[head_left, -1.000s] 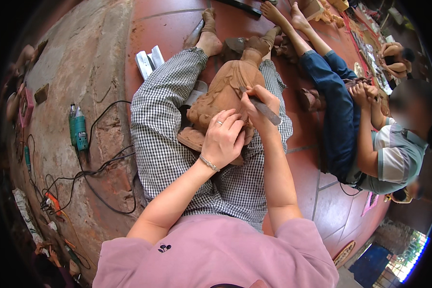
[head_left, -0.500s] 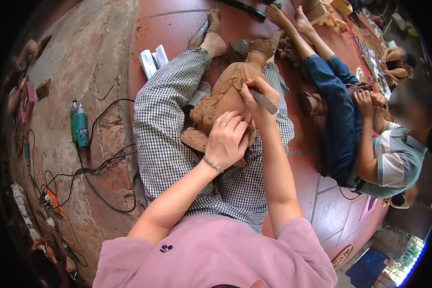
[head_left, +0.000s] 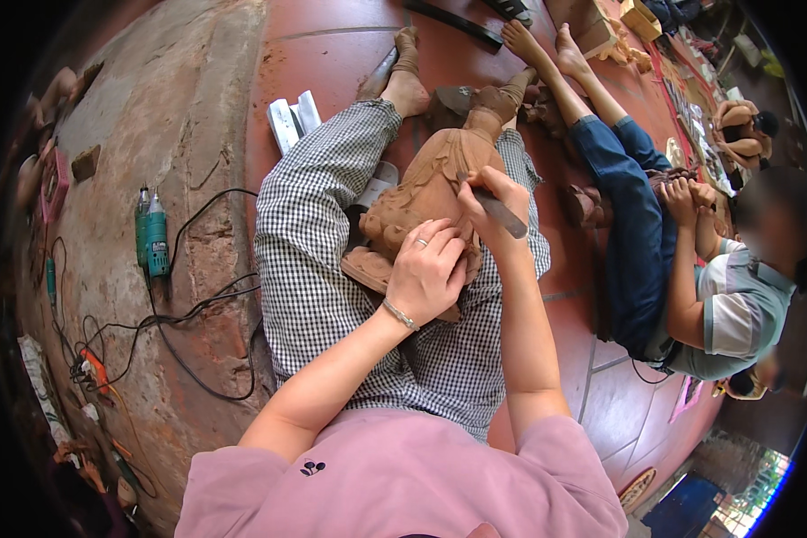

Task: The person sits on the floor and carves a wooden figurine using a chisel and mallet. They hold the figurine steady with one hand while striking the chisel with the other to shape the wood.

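A reddish-brown carved wooden figure (head_left: 435,175) lies across my lap between my legs, its narrower end pointing away from me. My left hand (head_left: 428,269) rests on its near part, the fingers laid out over the wood and the thumb side partly hidden. A ring and a bracelet show on that hand and wrist. Just to the right, my right hand (head_left: 495,202) is closed round a flat grey metal carving chisel (head_left: 507,218). The chisel's rounded end sticks out on the right, and its other end meets the figure's surface.
A person (head_left: 735,296) sits at the right with legs stretched out beside mine. Green rotary power tools (head_left: 155,235) and tangled black cables (head_left: 166,316) lie on the worn concrete ledge (head_left: 193,108) at the left. White metal pieces (head_left: 293,121) lie beyond my left knee.
The whole view has shifted slightly. My right hand and the chisel have come a little closer to me along the figure. My left hand stays at about the same place on the wood.
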### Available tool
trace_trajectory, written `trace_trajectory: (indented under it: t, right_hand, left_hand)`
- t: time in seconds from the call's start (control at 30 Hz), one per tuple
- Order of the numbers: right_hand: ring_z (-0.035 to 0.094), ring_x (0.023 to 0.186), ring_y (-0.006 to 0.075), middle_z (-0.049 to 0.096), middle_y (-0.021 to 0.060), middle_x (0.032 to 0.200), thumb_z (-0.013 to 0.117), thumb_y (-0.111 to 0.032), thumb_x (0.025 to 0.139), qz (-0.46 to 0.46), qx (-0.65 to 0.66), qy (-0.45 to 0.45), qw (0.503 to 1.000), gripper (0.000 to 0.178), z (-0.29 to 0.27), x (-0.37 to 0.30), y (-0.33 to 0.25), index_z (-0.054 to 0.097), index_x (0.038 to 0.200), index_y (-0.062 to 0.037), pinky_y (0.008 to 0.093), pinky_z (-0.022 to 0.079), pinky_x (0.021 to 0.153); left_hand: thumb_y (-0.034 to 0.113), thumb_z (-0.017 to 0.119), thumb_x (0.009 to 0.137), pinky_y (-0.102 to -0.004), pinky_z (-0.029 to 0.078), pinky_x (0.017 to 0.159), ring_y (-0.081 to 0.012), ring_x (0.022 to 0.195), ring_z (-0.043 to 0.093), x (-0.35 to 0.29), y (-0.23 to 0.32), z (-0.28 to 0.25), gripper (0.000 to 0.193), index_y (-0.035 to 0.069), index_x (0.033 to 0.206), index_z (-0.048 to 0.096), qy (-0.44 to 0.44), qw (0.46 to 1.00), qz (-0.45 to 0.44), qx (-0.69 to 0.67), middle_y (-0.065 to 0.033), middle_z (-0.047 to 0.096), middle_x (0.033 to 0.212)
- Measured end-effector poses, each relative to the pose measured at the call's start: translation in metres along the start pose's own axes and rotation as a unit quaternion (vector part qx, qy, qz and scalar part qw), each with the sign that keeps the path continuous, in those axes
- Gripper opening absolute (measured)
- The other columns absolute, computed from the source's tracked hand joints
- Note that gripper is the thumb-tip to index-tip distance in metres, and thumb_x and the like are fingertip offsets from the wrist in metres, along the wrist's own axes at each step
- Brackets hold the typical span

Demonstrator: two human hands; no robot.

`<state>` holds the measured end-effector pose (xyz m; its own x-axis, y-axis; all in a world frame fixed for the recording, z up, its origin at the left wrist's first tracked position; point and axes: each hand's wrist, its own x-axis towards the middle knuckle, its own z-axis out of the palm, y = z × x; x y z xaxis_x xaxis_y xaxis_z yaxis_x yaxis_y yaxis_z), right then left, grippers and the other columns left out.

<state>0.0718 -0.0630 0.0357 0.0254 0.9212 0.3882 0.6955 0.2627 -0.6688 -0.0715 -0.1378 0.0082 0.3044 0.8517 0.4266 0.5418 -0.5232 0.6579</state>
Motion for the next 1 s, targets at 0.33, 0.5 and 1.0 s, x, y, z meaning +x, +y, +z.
trace_trajectory:
  t: [0.33,0.5,1.0]
  right_hand:
    - [0.064,0.064,0.0316,0.064,0.0167,0.073,0.071,-0.006,0.080,-0.023,0.014,0.011,1.000,0.010,0.007,0.012,0.009,0.063,0.080,0.0007,0.0362,0.052,0.061]
    - [0.066,0.065,0.0301,0.066,0.0171,0.075,0.071,-0.006,0.078,0.009,0.042,0.046,0.998,0.009,0.015,0.027,0.005,0.064,0.081,0.0002,0.0351,0.052,0.062]
    - [0.068,0.069,0.0292,0.066,0.0165,0.077,0.071,-0.004,0.078,-0.004,0.040,-0.033,0.999,0.011,-0.004,0.003,0.019,0.061,0.080,0.0014,0.0353,0.053,0.064]
  left_hand:
    - [0.012,0.067,0.080,-0.0471,0.043,0.106,-0.0335,0.120,0.058,0.001,0.000,-0.005,0.024,0.001,0.101,0.067,0.004,1.000,-0.003,-0.004,-0.0150,0.067,0.113]
    - [0.012,0.067,0.080,-0.0470,0.043,0.106,-0.0337,0.119,0.058,0.002,0.004,-0.002,0.024,0.001,0.101,0.067,0.003,1.000,-0.005,-0.006,-0.0157,0.067,0.112]
    - [0.012,0.068,0.080,-0.0468,0.044,0.106,-0.0327,0.119,0.059,0.000,0.001,-0.003,0.024,0.001,0.101,0.067,0.008,1.000,-0.008,-0.018,-0.0145,0.067,0.112]
